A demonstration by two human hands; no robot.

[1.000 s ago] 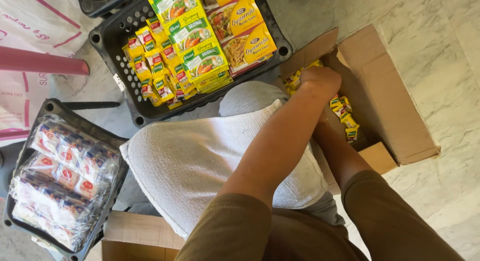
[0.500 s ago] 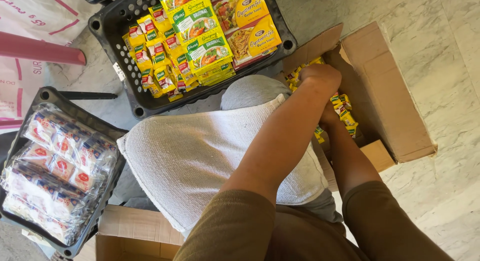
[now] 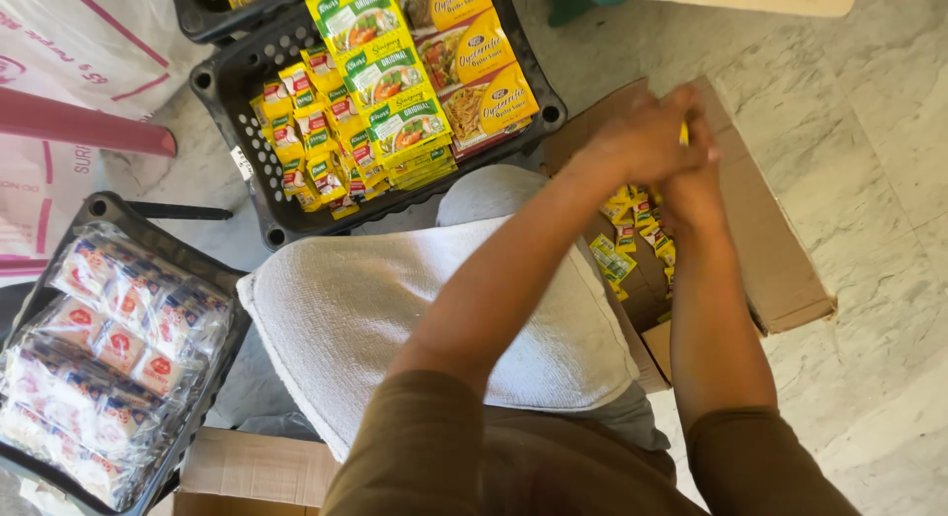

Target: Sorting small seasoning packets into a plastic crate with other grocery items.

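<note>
— Over the open cardboard box (image 3: 780,269), both hands?

— Yes. Left hand (image 3: 637,141) and right hand (image 3: 691,185) pressed together above the box's near half, left laid partly across the right.

— Grip of each?

— Fingers curled in, closed on a small yellow sachet (image 3: 683,134); only a sliver of it peeking out between the hands. Cannot tell which hand really has it.

— And inside the box?

— Loose yellow sachets (image 3: 632,230) scattered on the box floor, right under the wrists.

— Left of the box?

— Black plastic crate (image 3: 222,91), touching the box's corner, packed with rows of small red, green and yellow packets (image 3: 311,131), larger green and yellow pouches (image 3: 380,72) and orange-yellow pouches (image 3: 484,67).

— Nearer than the box?

— White towel (image 3: 395,309) draped over the lap, just beside the box's left wall. Further left of that, well apart from the box, a second black crate (image 3: 118,215) full of clear-wrapped red and white packs (image 3: 109,338).

— Under the box?

— Pale marble floor (image 3: 879,151).
</note>
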